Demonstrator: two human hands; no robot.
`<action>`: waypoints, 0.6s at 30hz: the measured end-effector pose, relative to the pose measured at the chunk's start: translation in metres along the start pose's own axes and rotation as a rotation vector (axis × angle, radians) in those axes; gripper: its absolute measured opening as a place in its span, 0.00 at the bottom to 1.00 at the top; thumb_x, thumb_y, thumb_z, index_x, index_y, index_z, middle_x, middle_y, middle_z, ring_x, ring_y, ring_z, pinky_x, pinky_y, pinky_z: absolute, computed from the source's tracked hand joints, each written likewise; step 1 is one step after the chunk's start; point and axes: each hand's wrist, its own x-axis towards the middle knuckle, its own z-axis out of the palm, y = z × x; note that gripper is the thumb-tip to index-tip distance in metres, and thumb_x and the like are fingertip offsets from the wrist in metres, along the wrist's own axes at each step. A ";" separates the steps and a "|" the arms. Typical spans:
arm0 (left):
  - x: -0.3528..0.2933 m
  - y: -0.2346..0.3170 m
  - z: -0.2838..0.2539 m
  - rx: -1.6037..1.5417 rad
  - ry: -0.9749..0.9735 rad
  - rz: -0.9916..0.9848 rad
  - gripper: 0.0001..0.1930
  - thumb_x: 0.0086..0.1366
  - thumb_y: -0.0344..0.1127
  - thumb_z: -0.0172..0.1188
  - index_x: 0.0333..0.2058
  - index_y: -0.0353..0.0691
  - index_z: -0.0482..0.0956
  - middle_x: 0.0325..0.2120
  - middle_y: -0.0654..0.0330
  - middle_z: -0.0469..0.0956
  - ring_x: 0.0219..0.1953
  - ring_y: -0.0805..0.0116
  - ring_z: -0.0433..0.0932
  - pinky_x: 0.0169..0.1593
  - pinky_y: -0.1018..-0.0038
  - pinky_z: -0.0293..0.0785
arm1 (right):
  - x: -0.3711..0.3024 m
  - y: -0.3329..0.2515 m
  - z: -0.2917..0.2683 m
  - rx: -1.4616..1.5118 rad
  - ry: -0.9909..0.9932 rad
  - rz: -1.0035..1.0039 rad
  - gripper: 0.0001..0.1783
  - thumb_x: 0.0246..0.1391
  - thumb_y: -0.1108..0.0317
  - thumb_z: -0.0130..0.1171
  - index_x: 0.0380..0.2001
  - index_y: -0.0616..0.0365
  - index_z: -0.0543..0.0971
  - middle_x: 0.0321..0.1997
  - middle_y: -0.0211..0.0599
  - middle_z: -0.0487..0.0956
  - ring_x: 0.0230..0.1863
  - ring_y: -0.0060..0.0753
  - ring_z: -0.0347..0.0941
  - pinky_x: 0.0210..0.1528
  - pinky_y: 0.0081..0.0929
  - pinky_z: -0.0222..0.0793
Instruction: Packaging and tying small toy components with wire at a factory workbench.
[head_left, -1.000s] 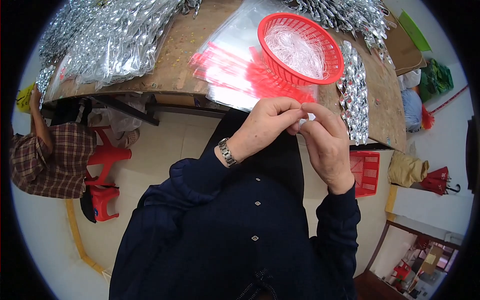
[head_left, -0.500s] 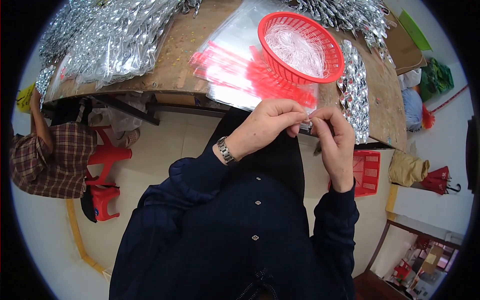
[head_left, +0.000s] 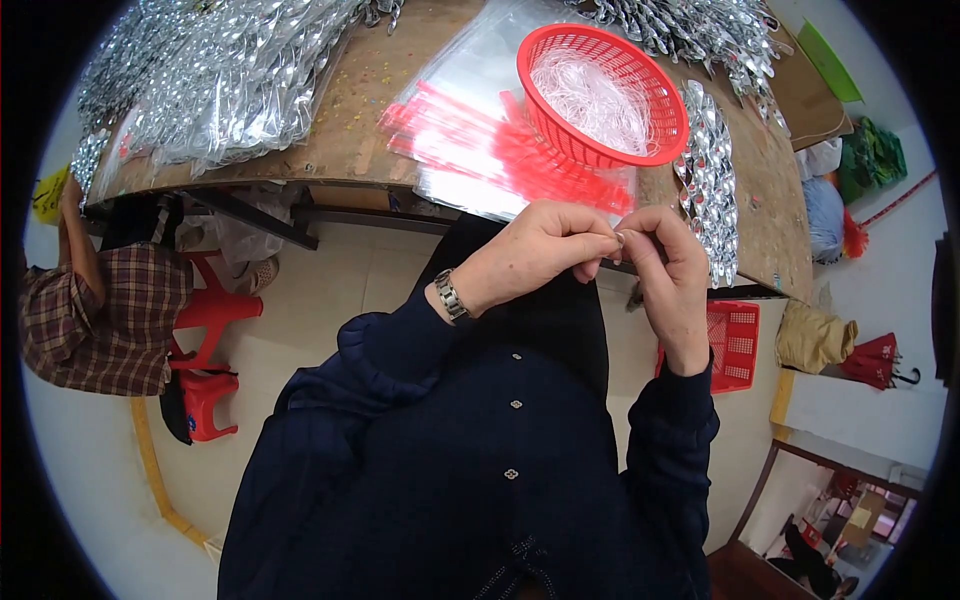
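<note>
My left hand (head_left: 540, 252), with a metal watch on its wrist, is closed in a pinch just off the table's front edge. My right hand (head_left: 672, 280) pinches too, its fingertips meeting the left ones. Whatever tiny thing lies between them is mostly hidden by the fingers. Just beyond the hands are clear plastic bags (head_left: 470, 62) with red strips (head_left: 565, 180) along their near end. Resting on these bags, a red plastic basket (head_left: 572, 146) holds a tangle of thin whitish strings (head_left: 590, 92). Shiny silver twisted pendants (head_left: 712, 190) lie right of it, hanging over the table edge.
Large heaps of silver pendants (head_left: 240, 90) cover the wooden table (head_left: 372, 110) at the left, with more at the far right. A red crate (head_left: 735, 345) stands on the floor below. At the left, a person in a checked shirt (head_left: 125, 310) is beside red stools (head_left: 212, 400).
My right hand has shifted slightly left and up, bringing its fingertips against those of my left hand. A dark shape has appeared in the doorway at the lower right.
</note>
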 end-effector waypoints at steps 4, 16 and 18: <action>0.000 0.001 0.001 -0.012 0.016 0.001 0.08 0.64 0.32 0.54 0.33 0.34 0.79 0.23 0.67 0.75 0.26 0.81 0.72 0.32 0.83 0.70 | -0.001 0.001 0.003 0.059 0.029 0.045 0.01 0.53 0.78 0.53 0.29 0.65 0.73 0.25 0.34 0.74 0.27 0.22 0.72 0.32 0.19 0.67; -0.001 0.000 0.008 -0.066 0.143 0.062 0.08 0.64 0.32 0.53 0.30 0.34 0.77 0.22 0.68 0.74 0.25 0.82 0.72 0.32 0.84 0.70 | -0.010 0.000 0.011 0.097 0.158 0.092 0.05 0.56 0.75 0.54 0.34 0.65 0.74 0.27 0.31 0.75 0.30 0.18 0.70 0.34 0.16 0.66; -0.001 -0.001 0.008 -0.041 0.136 0.070 0.08 0.64 0.32 0.54 0.30 0.34 0.77 0.22 0.68 0.74 0.25 0.82 0.71 0.32 0.84 0.70 | -0.011 -0.001 0.012 0.123 0.144 0.115 0.05 0.56 0.74 0.54 0.34 0.65 0.74 0.27 0.30 0.75 0.30 0.17 0.69 0.34 0.16 0.66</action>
